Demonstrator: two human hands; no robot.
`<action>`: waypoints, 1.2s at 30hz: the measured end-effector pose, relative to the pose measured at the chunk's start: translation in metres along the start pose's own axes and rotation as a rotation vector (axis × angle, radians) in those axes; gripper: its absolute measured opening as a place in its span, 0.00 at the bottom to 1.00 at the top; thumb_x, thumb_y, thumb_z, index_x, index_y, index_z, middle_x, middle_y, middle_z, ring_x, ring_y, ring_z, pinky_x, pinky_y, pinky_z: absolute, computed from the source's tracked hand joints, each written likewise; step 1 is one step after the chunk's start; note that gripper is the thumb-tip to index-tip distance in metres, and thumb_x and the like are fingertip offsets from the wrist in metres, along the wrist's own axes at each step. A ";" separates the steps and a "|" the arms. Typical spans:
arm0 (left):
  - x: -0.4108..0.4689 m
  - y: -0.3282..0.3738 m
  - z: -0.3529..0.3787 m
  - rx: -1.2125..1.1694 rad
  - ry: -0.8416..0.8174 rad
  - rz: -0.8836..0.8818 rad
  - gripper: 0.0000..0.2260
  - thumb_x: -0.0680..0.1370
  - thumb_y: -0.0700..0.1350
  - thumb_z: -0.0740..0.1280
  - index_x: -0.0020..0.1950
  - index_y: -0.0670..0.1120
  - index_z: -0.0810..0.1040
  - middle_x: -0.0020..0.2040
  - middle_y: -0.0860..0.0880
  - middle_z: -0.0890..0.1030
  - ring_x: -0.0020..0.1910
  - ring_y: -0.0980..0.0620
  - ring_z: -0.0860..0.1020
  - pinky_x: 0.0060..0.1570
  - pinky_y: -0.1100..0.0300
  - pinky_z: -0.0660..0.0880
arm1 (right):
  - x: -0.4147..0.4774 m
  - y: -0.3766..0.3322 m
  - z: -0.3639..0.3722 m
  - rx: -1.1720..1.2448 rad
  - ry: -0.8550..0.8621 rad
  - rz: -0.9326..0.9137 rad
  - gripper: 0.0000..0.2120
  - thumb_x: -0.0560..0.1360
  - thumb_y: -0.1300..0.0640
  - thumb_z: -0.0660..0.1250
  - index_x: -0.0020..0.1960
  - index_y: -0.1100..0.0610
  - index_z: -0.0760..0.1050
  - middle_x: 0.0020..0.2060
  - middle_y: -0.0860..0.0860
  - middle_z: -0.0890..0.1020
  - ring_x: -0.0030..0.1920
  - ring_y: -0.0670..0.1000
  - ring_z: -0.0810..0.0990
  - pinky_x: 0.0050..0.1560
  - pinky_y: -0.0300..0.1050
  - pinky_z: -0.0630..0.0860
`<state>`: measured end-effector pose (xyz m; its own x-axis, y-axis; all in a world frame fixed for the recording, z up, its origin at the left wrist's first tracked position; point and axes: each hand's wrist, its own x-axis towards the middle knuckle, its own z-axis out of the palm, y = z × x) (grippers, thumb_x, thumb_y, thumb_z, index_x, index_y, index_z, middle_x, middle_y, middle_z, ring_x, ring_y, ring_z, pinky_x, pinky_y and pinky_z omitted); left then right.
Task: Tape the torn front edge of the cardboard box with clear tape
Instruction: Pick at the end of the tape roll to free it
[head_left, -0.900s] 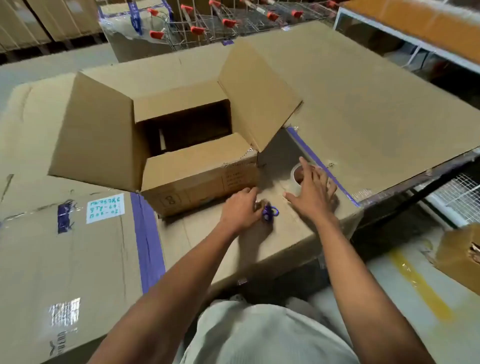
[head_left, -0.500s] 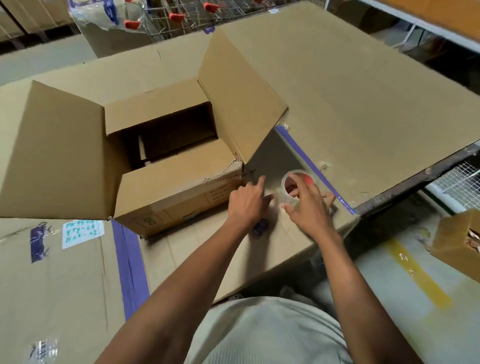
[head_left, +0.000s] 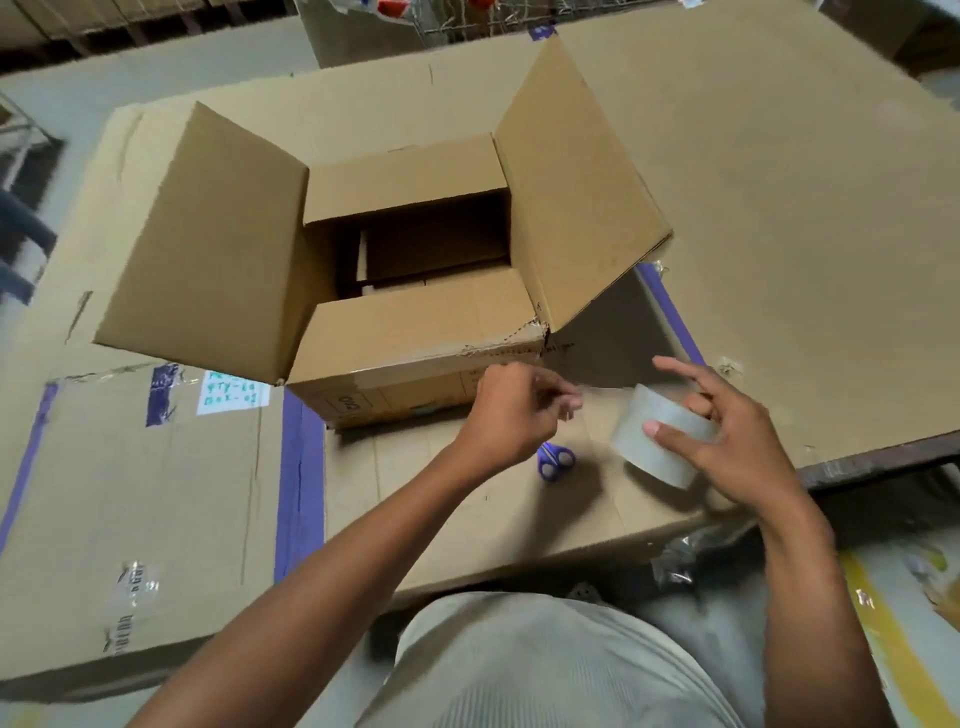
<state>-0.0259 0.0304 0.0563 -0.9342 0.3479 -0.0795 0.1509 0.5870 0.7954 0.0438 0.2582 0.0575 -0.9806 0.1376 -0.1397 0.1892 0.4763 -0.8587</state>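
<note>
Gripping the tape roll (head_left: 657, 441), axis tilted, right hand (head_left: 727, 441); left hand (head_left: 511, 415) pinches its strip.

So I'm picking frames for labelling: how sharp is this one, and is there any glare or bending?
Head view: left hand fingertips and right hand motion-blurred, tape roll soft; cardboard box torn edge fairly sharp; wide-angle bending at borders; glare on film-covered label; scissors in arm shadow.

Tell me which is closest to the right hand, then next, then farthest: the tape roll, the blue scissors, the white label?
1. Tape roll: held in the right hand.
2. Blue scissors: lying to its left, below the left hand.
3. White label: far left, past the box.
</note>
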 end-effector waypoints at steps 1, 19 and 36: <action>-0.007 0.002 -0.007 -0.079 0.013 -0.046 0.03 0.77 0.39 0.74 0.50 0.43 0.88 0.38 0.49 0.88 0.37 0.57 0.85 0.45 0.60 0.83 | -0.005 -0.004 0.000 0.061 -0.030 -0.029 0.30 0.73 0.60 0.77 0.70 0.41 0.73 0.30 0.43 0.78 0.38 0.44 0.79 0.46 0.46 0.78; -0.080 -0.014 -0.028 -0.313 0.195 -0.246 0.06 0.79 0.42 0.72 0.48 0.41 0.87 0.36 0.48 0.87 0.35 0.50 0.84 0.39 0.50 0.83 | -0.005 -0.022 0.029 0.030 -0.383 -0.041 0.09 0.70 0.47 0.78 0.49 0.36 0.85 0.43 0.38 0.86 0.42 0.47 0.84 0.43 0.53 0.83; -0.064 -0.019 -0.001 -0.372 0.237 -0.257 0.03 0.78 0.42 0.74 0.46 0.46 0.88 0.36 0.49 0.87 0.34 0.54 0.81 0.37 0.54 0.80 | 0.001 0.002 0.022 -0.221 -0.252 -0.089 0.13 0.70 0.36 0.75 0.50 0.38 0.78 0.41 0.43 0.84 0.41 0.48 0.82 0.39 0.55 0.80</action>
<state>0.0302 -0.0040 0.0470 -0.9801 0.0260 -0.1966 -0.1785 0.3169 0.9315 0.0423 0.2402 0.0448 -0.9704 -0.1192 -0.2100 0.0815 0.6570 -0.7495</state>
